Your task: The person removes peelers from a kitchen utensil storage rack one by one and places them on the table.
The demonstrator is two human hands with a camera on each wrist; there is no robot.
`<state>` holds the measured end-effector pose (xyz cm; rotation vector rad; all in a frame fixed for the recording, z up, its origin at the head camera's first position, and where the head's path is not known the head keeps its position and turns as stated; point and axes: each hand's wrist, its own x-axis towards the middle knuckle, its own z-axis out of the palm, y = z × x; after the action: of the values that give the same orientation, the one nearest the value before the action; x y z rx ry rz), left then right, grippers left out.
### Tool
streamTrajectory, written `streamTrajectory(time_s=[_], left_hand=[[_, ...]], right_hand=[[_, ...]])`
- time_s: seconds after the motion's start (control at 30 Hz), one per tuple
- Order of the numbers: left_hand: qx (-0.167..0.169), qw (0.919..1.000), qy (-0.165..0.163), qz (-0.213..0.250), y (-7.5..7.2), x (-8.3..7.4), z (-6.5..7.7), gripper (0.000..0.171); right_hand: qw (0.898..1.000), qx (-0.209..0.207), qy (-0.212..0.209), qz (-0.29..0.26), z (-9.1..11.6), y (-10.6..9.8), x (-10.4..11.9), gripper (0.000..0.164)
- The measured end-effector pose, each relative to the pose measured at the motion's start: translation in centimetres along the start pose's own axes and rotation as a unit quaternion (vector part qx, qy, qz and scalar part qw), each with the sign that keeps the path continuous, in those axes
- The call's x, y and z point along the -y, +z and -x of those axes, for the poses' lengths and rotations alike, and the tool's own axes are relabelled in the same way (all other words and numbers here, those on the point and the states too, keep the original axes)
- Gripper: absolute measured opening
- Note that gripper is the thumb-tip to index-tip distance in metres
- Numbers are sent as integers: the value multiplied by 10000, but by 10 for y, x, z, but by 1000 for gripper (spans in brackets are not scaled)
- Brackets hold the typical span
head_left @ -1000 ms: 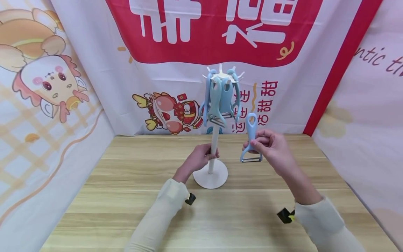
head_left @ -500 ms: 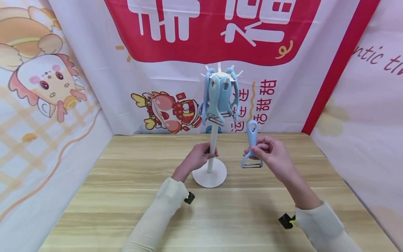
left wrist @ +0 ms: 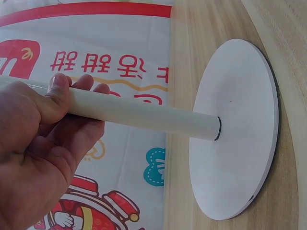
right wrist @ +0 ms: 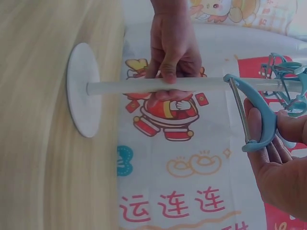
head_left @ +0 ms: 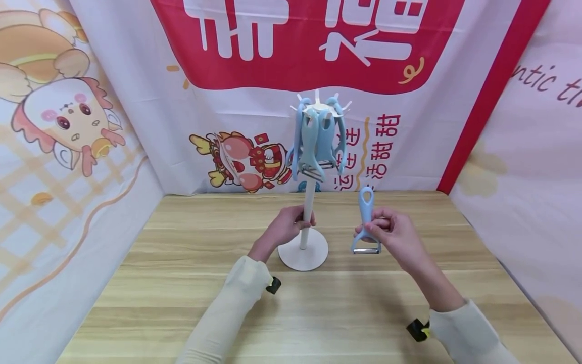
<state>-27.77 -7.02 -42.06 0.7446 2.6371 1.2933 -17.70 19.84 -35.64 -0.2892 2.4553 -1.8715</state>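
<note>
My left hand (head_left: pixel 291 225) grips the white pole (left wrist: pixel 144 114) of an upright stand, its thumb and fingers curled round the lower part. The stand's round white base (head_left: pixel 303 251) sits on the table. From the hooked top (head_left: pixel 319 107) hang several light blue peelers (head_left: pixel 309 139), blades downward. To the right of the pole, my right hand (head_left: pixel 393 232) pinches one more light blue peeler (head_left: pixel 366 212) between thumb and fingers. Its handle with the loop points up, the metal blade (right wrist: pixel 240 109) down. This peeler is apart from the stand, above the table.
A wood-grain table (head_left: pixel 182 303) lies under the stand. Behind it hangs a white and red printed cloth (head_left: pixel 291 55), close to the stand's top. Printed cloths also close off the left side (head_left: pixel 68 202) and the right side (head_left: pixel 514 167).
My right hand has lowered the peeler and moved it slightly right, away from the hanging ones. My left hand keeps its grip on the pole, and the stand stays in place.
</note>
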Motion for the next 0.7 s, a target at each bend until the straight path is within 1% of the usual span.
streamTrajectory(time_s=[0.2, 0.43, 0.7], left_hand=[[42, 10000, 24, 51, 1, 0, -1, 11], [35, 10000, 19, 67, 2, 1, -2, 11], [-6, 10000, 77, 0, 1, 2, -2, 10]], right_hand=[[9998, 45, 164, -53, 2, -1, -13, 36], [9986, 22, 485, -195, 4, 1, -26, 36], [9977, 62, 474, -477, 7, 5, -42, 34]])
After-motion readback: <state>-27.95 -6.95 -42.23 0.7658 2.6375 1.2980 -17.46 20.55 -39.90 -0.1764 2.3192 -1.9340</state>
